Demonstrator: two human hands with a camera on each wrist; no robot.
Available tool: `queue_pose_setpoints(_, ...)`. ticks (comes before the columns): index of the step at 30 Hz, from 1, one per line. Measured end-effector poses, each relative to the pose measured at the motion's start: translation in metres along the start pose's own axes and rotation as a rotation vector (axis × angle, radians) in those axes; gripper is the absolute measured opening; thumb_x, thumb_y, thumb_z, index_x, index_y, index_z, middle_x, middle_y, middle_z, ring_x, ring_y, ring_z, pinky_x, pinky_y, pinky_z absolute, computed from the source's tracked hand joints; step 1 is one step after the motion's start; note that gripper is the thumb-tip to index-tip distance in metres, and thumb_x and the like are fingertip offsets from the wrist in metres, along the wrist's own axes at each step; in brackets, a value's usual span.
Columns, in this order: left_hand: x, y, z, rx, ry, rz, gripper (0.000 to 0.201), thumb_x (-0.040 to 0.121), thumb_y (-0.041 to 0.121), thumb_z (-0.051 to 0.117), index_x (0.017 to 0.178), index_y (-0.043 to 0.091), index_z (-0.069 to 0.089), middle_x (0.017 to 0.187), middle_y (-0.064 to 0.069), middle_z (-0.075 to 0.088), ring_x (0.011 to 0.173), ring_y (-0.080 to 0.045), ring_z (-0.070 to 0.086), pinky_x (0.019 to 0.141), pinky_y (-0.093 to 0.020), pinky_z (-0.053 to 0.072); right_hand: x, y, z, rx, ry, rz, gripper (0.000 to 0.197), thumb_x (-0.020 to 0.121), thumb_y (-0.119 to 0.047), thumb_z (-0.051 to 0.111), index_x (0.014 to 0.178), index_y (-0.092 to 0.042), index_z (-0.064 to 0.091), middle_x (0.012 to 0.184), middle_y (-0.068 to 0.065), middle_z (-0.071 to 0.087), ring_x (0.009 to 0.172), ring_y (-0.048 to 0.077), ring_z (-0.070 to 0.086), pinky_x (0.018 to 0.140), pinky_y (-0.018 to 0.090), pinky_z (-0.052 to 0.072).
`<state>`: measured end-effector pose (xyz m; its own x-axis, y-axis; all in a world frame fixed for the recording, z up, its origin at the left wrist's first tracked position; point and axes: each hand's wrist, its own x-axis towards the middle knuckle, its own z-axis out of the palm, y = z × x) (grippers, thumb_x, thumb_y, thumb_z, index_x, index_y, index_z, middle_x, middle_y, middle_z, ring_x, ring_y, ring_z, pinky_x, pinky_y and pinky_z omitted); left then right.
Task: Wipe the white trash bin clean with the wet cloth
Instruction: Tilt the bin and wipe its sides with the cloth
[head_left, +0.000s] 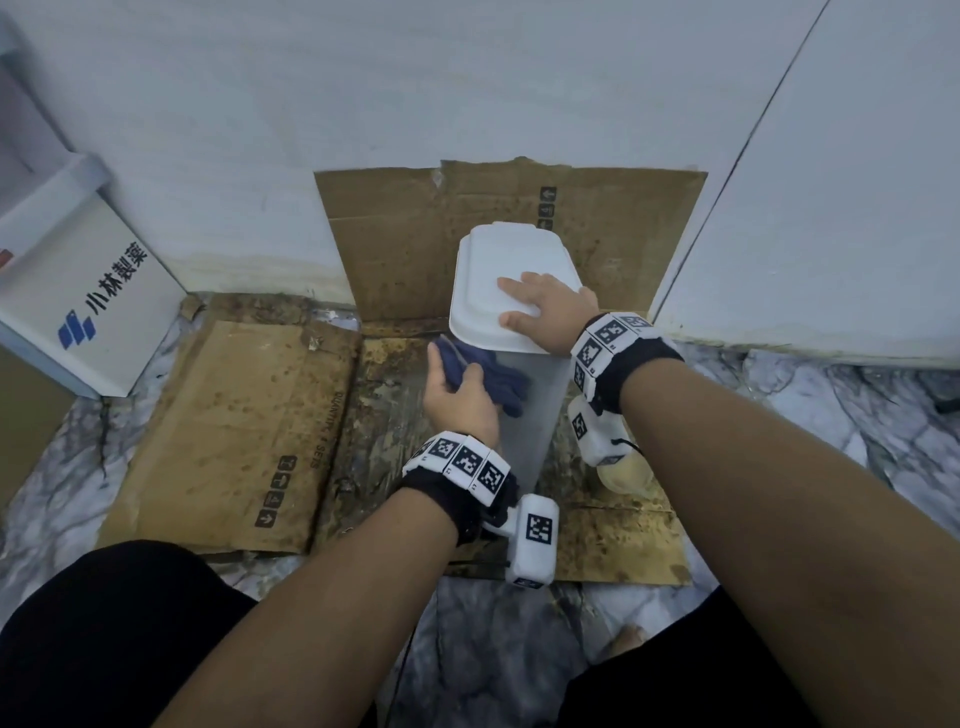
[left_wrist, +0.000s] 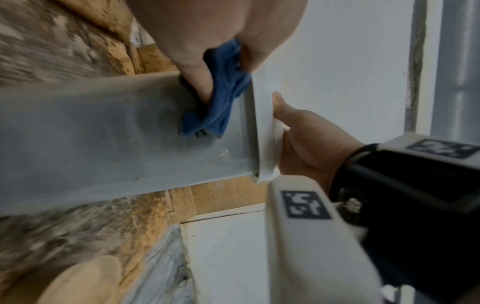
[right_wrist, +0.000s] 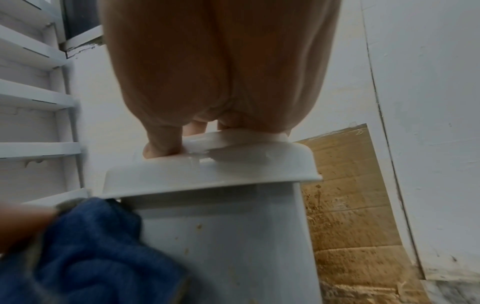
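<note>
The white trash bin (head_left: 530, 395), a tall narrow one with a flanged lid (head_left: 498, 270), is standing on stained cardboard (head_left: 234, 431) against the wall, and its shape is making tipping the likeliest trouble: the left hand (head_left: 460, 400) is pushing sideways high on the wall, just under the lid's lip, and if the right hand (head_left: 550, 312) is easing off, the bin could be rocking or sliding on the cardboard. A second risk, as I judge it, is the cloth catching under the lid's overhang and lifting the lid ajar. Brown specks are showing lower on the wall in the right wrist view, so a pass kept only near the top would be leaving them behind, and a bunched cloth may be smearing rather than lifting them. The left hand is curling its fingers (left_wrist: 200, 78) round the dark blue wet cloth (left_wrist: 221, 96), bunching it and pressing it against the bin's side near the top. The right hand is lying spread and flat on the lid, fingers straight and thumb (left_wrist: 279, 102) out near the lid's edge, holding nothing, only bearing down to be steadying the bin.
</note>
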<state>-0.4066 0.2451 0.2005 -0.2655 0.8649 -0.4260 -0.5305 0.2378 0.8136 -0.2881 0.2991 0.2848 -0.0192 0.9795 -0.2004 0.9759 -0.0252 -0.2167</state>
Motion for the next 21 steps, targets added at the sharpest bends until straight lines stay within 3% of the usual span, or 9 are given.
queue_pose_setpoints(4, 0.006, 0.003, 0.010, -0.093, -0.039, -0.034, 0.064, 0.091, -0.012, 0.051, 0.145, 0.020, 0.040, 0.123, 0.001, 0.056, 0.113, -0.026, 0.059, 0.097, -0.053, 0.048, 0.008, 0.005, -0.009, 0.018, 0.011, -0.013, 0.052, 0.097, -0.051, 0.036, 0.147, -0.039, 0.026, 0.158, -0.002, 0.022, 0.145, 0.019, 0.018, 0.115, 0.053, 0.012)
queue_pose_setpoints(6, 0.009, 0.002, 0.012, -0.107, -0.057, -0.022, 0.066, 0.088, -0.014, 0.054, 0.144, 0.018, 0.043, 0.114, 0.002, 0.061, 0.108, -0.024, 0.061, 0.092, -0.049, 0.052, 0.011, 0.007, -0.011, 0.038, 0.011, -0.008, 0.052, 0.097, -0.051, 0.037, 0.147, -0.039, 0.027, 0.158, -0.002, 0.022, 0.146, 0.019, 0.017, 0.116, 0.053, 0.011)
queue_pose_setpoints(8, 0.013, 0.001, 0.012, -0.101, -0.062, -0.001, 0.069, 0.084, -0.014, 0.060, 0.143, 0.018, 0.044, 0.106, 0.004, 0.064, 0.102, -0.020, 0.064, 0.083, -0.041, 0.056, 0.015, 0.009, -0.012, 0.054, 0.010, -0.001, 0.052, 0.097, -0.052, 0.038, 0.147, -0.040, 0.028, 0.158, -0.003, 0.021, 0.146, 0.018, 0.017, 0.116, 0.052, 0.010)
queue_pose_setpoints(12, 0.026, -0.002, 0.012, 0.046, -0.092, 0.065, 0.074, 0.079, -0.003, 0.072, 0.144, 0.020, 0.043, 0.112, -0.003, 0.068, 0.091, -0.010, 0.067, 0.077, -0.038, 0.059, 0.022, 0.013, -0.014, 0.071, 0.009, 0.003, 0.052, 0.097, -0.053, 0.038, 0.147, -0.041, 0.028, 0.159, -0.004, 0.021, 0.146, 0.018, 0.018, 0.116, 0.052, 0.010)
queue_pose_setpoints(14, 0.033, -0.004, 0.010, 0.244, -0.105, 0.159, 0.075, 0.081, 0.018, 0.076, 0.146, 0.027, 0.039, 0.115, 0.000, 0.065, 0.097, -0.013, 0.066, 0.080, -0.038, 0.059, 0.024, 0.014, -0.014, 0.072, 0.017, 0.007, 0.053, 0.096, -0.053, 0.037, 0.147, -0.041, 0.028, 0.159, -0.003, 0.021, 0.146, 0.019, 0.017, 0.115, 0.053, 0.010)
queue_pose_setpoints(16, 0.039, -0.005, 0.010, 0.531, -0.111, 0.313, 0.076, 0.083, 0.039, 0.070, 0.149, 0.029, 0.032, 0.124, -0.003, 0.056, 0.108, -0.017, 0.059, 0.093, -0.036, 0.052, 0.027, 0.013, -0.013, 0.070, 0.028, 0.013, 0.052, 0.096, -0.054, 0.037, 0.146, -0.041, 0.028, 0.159, -0.002, 0.021, 0.146, 0.019, 0.017, 0.115, 0.054, 0.011)
queue_pose_setpoints(18, 0.040, -0.006, 0.011, 0.746, -0.097, 0.400, 0.077, 0.087, 0.049, 0.062, 0.151, 0.028, 0.025, 0.132, -0.008, 0.044, 0.120, -0.024, 0.046, 0.098, -0.030, 0.040, 0.029, 0.012, -0.013, 0.070, 0.034, 0.015, 0.052, 0.097, -0.053, 0.036, 0.146, -0.041, 0.028, 0.158, -0.003, 0.022, 0.146, 0.018, 0.017, 0.115, 0.054, 0.011)
queue_pose_setpoints(21, 0.040, -0.008, 0.014, 0.842, -0.054, 0.470, 0.078, 0.087, 0.054, 0.056, 0.152, 0.026, 0.022, 0.153, -0.012, 0.018, 0.140, -0.030, 0.017, 0.111, -0.038, 0.024, 0.029, 0.009, -0.013, 0.060, 0.032, 0.016, 0.051, 0.097, -0.052, 0.035, 0.147, -0.040, 0.028, 0.158, -0.003, 0.023, 0.146, 0.019, 0.019, 0.115, 0.053, 0.011)
